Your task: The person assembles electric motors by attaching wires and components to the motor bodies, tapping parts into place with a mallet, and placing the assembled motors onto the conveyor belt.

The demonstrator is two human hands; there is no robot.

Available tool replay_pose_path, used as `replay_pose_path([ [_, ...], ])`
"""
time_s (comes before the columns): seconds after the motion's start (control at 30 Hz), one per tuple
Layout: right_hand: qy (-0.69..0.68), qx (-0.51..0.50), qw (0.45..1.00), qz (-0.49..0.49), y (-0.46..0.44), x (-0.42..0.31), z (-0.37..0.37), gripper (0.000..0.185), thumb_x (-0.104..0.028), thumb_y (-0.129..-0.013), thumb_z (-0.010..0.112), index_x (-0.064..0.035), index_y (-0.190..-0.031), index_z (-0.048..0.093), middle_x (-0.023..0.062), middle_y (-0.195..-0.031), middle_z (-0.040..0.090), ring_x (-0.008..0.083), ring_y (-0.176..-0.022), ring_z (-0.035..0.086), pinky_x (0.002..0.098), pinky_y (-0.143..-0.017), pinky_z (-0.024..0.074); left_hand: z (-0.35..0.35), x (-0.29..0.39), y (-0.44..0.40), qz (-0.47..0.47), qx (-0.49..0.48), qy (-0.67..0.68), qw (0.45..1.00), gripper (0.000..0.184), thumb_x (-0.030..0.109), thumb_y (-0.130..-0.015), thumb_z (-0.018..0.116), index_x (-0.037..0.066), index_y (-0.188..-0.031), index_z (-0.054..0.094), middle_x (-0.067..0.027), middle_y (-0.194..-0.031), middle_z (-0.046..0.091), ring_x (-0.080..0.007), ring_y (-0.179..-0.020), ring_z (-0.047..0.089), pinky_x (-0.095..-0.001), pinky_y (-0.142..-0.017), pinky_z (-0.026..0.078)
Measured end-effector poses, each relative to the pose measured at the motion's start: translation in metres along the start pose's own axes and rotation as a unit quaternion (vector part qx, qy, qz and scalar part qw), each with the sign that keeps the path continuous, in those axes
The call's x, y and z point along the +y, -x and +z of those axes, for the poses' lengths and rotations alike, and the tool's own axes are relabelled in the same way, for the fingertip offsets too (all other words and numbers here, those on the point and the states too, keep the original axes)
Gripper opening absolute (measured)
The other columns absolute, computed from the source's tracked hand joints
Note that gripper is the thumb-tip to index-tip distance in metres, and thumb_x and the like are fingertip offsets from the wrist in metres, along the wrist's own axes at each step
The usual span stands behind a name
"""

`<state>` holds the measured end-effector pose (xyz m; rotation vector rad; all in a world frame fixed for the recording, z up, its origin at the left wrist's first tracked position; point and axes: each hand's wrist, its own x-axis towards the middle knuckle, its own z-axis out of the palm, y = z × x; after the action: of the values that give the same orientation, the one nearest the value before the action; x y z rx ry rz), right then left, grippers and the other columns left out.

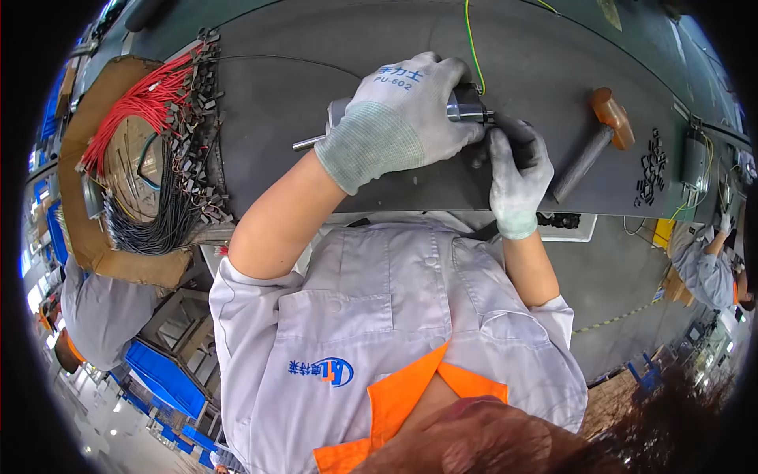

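My left hand [410, 110], in a white-grey glove with a green cuff, is wrapped round a shiny metal cylinder [466, 110] lying sideways above the table. A thin metal shaft [308, 144] sticks out on its left side, and the glove covers most of the body. At the right end of the cylinder sits a small black piece [489, 117]. Gloved too, my right hand [521, 174] has its thumb and fingers pinched close beside that end. Whatever lies between those fingertips is too small or hidden to name. A green-yellow wire [474, 47] runs down to the cylinder.
A mallet [604, 130] lies right of my right hand, beside scattered small black parts [652, 170]. On the left, a cardboard tray [75, 189] holds red wires [142, 103] and black cables [158, 225] with connectors. Other people [699, 268] work at both sides.
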<state>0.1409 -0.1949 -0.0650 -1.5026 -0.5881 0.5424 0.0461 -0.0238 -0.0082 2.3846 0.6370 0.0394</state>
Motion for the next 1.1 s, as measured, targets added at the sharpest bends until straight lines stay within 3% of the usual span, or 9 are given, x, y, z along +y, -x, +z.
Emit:
replay_pose_path([
  [0.1, -0.031, -0.025, 0.997, 0.073, -0.003, -0.005, -0.003, 0.021, 0.000, -0.100, 0.063, 0.0068, -0.120, 0.066, 0.0093, -0.100, 0.070, 0.0132, -0.078, 0.066, 0.0259, -0.073, 0.0550, 0.002, 0.000, 0.002, 0.004, 0.001, -0.003, 1.000, 0.051, 0.037, -0.081, 0.080, 0.006, -0.119, 0.066, -0.0165, -0.108, 0.067, -0.0354, -0.107, 0.066, -0.0432, -0.094, 0.054],
  [0.2, -0.022, -0.032, 0.998, 0.044, 0.000, -0.002, -0.003, 0.022, 0.000, -0.101, 0.062, 0.0072, -0.122, 0.065, 0.0086, -0.098, 0.069, 0.0127, -0.075, 0.065, 0.0252, -0.070, 0.0545, 0.002, -0.001, 0.004, 0.017, 0.008, -0.001, 1.000, 0.052, 0.035, -0.081, 0.080, 0.006, -0.121, 0.065, -0.0152, -0.108, 0.067, -0.0349, -0.107, 0.066, -0.0434, -0.092, 0.054],
  [0.4, 0.062, -0.008, 0.997, 0.037, -0.006, -0.003, -0.001, 0.018, -0.004, -0.094, 0.072, 0.0040, -0.111, 0.070, 0.0101, -0.094, 0.070, 0.0131, -0.071, 0.065, 0.0284, -0.064, 0.0535, 0.009, -0.009, 0.026, 0.201, 0.182, -0.058, 0.961, 0.032, 0.024, -0.076, 0.084, 0.007, -0.101, 0.072, -0.0100, -0.105, 0.068, -0.0327, -0.096, 0.067, -0.0450, -0.082, 0.055],
  [0.43, 0.143, -0.020, 0.989, -0.034, -0.009, -0.010, -0.001, 0.020, -0.004, -0.093, 0.072, 0.0038, -0.112, 0.070, 0.0108, -0.094, 0.070, 0.0143, -0.071, 0.066, 0.0291, -0.066, 0.0540, 0.009, -0.012, 0.028, 0.226, 0.211, -0.060, 0.949, 0.027, 0.021, -0.075, 0.084, 0.007, -0.096, 0.073, -0.0088, -0.104, 0.068, -0.0322, -0.092, 0.067, -0.0450, -0.080, 0.055],
  [0.5, 0.301, -0.046, 0.938, -0.165, -0.010, -0.021, -0.002, 0.024, -0.005, -0.092, 0.073, 0.0034, -0.114, 0.071, 0.0123, -0.094, 0.071, 0.0167, -0.072, 0.066, 0.0305, -0.070, 0.0550, 0.010, -0.018, 0.031, 0.232, 0.185, -0.053, 0.954, 0.026, 0.022, -0.077, 0.083, 0.007, -0.096, 0.073, -0.0082, -0.102, 0.068, -0.0315, -0.093, 0.067, -0.0455, -0.081, 0.055],
  [0.7, 0.305, -0.097, 0.940, -0.119, -0.022, -0.031, -0.009, 0.024, -0.006, -0.086, 0.077, 0.0009, -0.109, 0.074, 0.0138, -0.092, 0.070, 0.0204, -0.074, 0.068, 0.0318, -0.071, 0.0545, 0.008, -0.025, 0.032, 0.278, 0.102, -0.054, 0.954, 0.021, 0.020, -0.079, 0.080, 0.008, -0.094, 0.071, -0.0066, -0.096, 0.066, -0.0304, -0.091, 0.066, -0.0460, -0.082, 0.055],
  [0.93, 0.320, -0.052, 0.939, -0.116, -0.010, -0.026, 0.001, 0.024, -0.005, -0.086, 0.076, 0.0005, -0.110, 0.075, 0.0157, -0.093, 0.071, 0.0216, -0.080, 0.069, 0.0308, -0.075, 0.0545, 0.014, -0.018, 0.030, 0.250, 0.144, -0.071, 0.955, 0.020, 0.019, -0.078, 0.081, 0.008, -0.092, 0.070, -0.0068, -0.091, 0.066, -0.0299, -0.088, 0.067, -0.0456, -0.080, 0.055],
  [1.03, 0.213, -0.097, 0.968, -0.086, -0.019, -0.021, -0.009, 0.024, -0.006, -0.087, 0.075, -0.0002, -0.110, 0.075, 0.0168, -0.097, 0.072, 0.0256, -0.083, 0.070, 0.0342, -0.078, 0.0551, 0.014, -0.017, 0.031, 0.247, 0.133, -0.063, 0.958, 0.019, 0.018, -0.077, 0.080, 0.008, -0.090, 0.070, -0.0073, -0.090, 0.066, -0.0301, -0.086, 0.066, -0.0452, -0.080, 0.055],
  [1.1, 0.309, -0.130, 0.921, -0.199, -0.030, -0.034, -0.035, 0.023, -0.009, -0.089, 0.073, -0.0002, -0.110, 0.075, 0.0169, -0.101, 0.074, 0.0307, -0.091, 0.069, 0.0381, -0.086, 0.0541, 0.011, -0.017, 0.030, 0.231, 0.137, -0.066, 0.961, 0.018, 0.017, -0.078, 0.080, 0.008, -0.089, 0.069, -0.0081, -0.090, 0.066, -0.0305, -0.086, 0.066, -0.0450, -0.080, 0.055],
])
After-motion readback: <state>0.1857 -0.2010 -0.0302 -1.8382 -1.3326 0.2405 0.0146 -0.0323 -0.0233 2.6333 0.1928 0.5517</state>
